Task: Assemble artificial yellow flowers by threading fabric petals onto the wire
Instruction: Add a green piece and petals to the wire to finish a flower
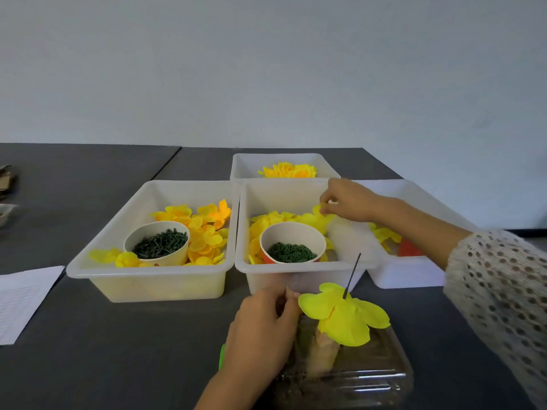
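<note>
On your left, a white bin (88,269) holds yellow petals (204,232) around a cup of green pieces (159,242). Your left hand (262,329) curls beside the flower (344,316) threaded on the wire (352,275); whether it grips anything, you cannot tell. Your right hand (344,199) pinches a petal (321,210) in the middle bin (296,266).

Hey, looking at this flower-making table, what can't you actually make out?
All in the head view:
- Wire: its lower part is hidden under the yellow petal.
- Left hand: its grip is hidden by its own back.
- Right bin: contents mostly behind the right hand and forearm.
- Paper: cut off by the left edge, print too small.
</note>
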### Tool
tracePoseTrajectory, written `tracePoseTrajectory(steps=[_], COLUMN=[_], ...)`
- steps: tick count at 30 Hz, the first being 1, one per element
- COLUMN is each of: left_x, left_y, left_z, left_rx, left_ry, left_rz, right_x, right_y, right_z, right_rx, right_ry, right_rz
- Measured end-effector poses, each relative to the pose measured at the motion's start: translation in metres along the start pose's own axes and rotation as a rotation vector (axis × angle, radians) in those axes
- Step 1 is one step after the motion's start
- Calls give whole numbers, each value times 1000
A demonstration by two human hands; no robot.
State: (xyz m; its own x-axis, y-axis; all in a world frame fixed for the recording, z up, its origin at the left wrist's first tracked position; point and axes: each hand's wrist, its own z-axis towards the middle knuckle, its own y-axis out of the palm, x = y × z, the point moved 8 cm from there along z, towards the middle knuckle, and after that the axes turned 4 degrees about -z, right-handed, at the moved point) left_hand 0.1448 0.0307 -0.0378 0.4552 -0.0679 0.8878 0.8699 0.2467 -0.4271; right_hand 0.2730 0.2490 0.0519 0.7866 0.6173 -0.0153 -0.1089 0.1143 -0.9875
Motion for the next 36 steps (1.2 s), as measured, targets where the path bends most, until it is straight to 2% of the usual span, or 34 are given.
tracePoseTrajectory(steps=[3, 7, 10, 14, 17, 20, 24, 25, 29, 36], left_x=[6, 21, 37, 72, 94, 103, 83, 83, 94, 77], left_y=[-4, -20, -32, -29, -19, -12, -9, -9, -12, -19], left_z=[0, 1, 6, 7, 5, 1, 6, 5, -4, 5], left_rx=[21, 94, 147, 34, -69, -139, -98, -107, -143, -46], left_ry=[42, 99, 117, 169, 235, 245, -63, -52, 185, 118], left_rz=[-63, -247, -316, -379, -355, -432, -479, -438, -257, -279], right_x=[6, -1, -26, -60, -66, -60, -48, -47, -48, -40], right_y=[-34, -62, -77, -88, -76, -53, -30, -27, -17, 1], right_z=[-15, -50, -80, -117, -133, -144, -153, -154, -159, -166], right_rx=[60, 47, 8, -118, -146, -146, -104, -96, -86, -145], right_ry=[51, 144, 86, -18, 43, 159, 288, 306, 352, 391], right_rz=[298, 720, 1101, 1409, 1470, 1414, 1422, 1438, 1472, 1480])
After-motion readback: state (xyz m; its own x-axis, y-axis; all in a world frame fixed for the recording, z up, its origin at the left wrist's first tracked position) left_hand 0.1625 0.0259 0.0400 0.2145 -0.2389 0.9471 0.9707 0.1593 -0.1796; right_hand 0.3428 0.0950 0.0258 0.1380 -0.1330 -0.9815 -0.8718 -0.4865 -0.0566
